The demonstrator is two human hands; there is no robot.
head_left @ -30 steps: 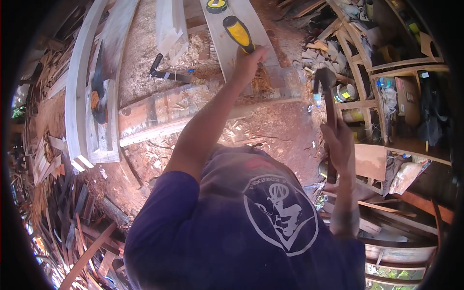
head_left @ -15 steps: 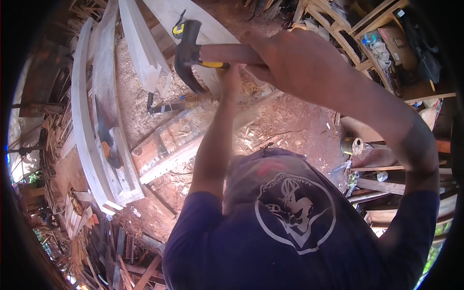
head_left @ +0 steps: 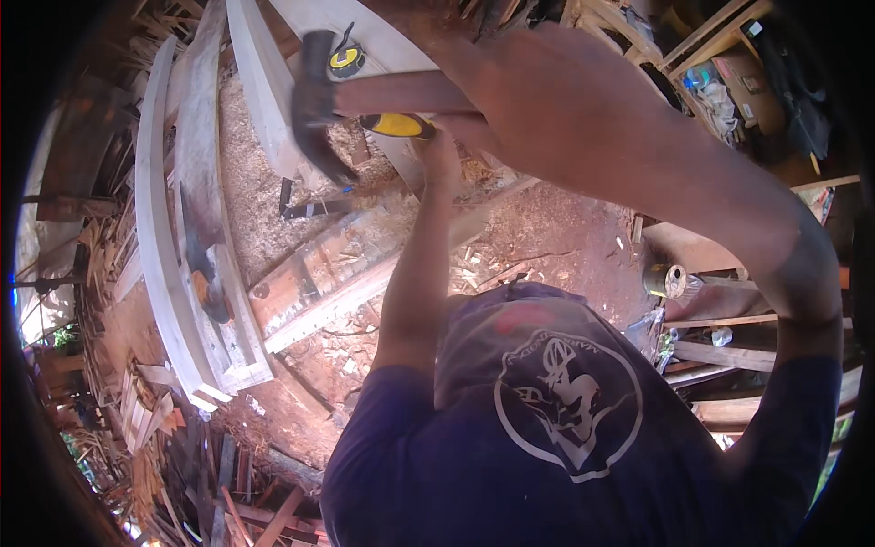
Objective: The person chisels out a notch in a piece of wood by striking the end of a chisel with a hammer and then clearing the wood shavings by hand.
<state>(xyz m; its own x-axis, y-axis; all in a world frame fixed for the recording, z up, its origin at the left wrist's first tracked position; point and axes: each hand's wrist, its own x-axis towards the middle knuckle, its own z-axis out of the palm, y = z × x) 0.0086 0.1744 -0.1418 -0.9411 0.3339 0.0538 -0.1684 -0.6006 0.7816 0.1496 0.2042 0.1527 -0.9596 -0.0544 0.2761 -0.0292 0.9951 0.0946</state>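
My right hand (head_left: 547, 87) is wrapped round the wooden handle of a claw hammer (head_left: 314, 105), held up across the upper middle of the view. Its dark head points left and looks slightly blurred. Below the hammer handle, my left hand (head_left: 442, 157) grips a tool with a yellow-and-black handle (head_left: 398, 125); its working end cannot be made out. A pale board (head_left: 387, 41) lies beyond both hands, partly covered by my right hand and the hammer. On that board, just past the hammer head, sits a yellow-and-black tape measure (head_left: 346, 60).
Left of my hands lie long pale planks (head_left: 157, 201), with a handsaw (head_left: 208, 283) resting among them. A dark metal square (head_left: 314, 210) lies on wood shavings beside a thick timber (head_left: 319, 292). An open tin (head_left: 663, 280) and stacked wood scraps (head_left: 720, 354) are at right.
The hammer and my right hand have shifted, with the hammer head now farther left. More of the yellow-and-black handle and the tape measure shows. My left forearm has shifted slightly right.
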